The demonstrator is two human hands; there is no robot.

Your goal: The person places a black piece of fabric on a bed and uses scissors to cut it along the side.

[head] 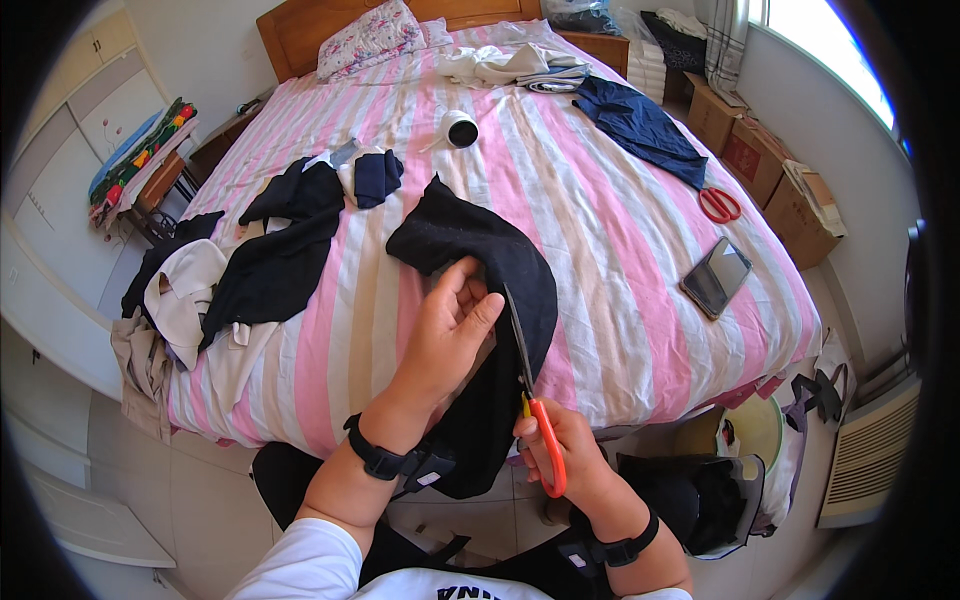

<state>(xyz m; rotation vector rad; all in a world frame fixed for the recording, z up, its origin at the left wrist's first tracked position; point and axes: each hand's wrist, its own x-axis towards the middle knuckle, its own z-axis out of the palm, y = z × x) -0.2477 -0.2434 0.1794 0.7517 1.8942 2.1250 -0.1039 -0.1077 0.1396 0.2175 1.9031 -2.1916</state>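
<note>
A piece of black cloth curves over the front of the bed and hangs past its edge towards my lap. My left hand is at the inner edge of this cloth, fingers curled against it and the thumb near the scissors. In my right hand are scissors with red-orange handles. Their long metal blades point away from me and lie along the black cloth. Whether the blades are fully closed is hard to see, and part of the left fingers is hidden in the folds.
On the striped bedspread lie a phone, red-handled scissors, dark blue cloth and a white cylindrical object. Black garment pieces and beige cloth are at left. A black open bag stands low right, near cardboard boxes.
</note>
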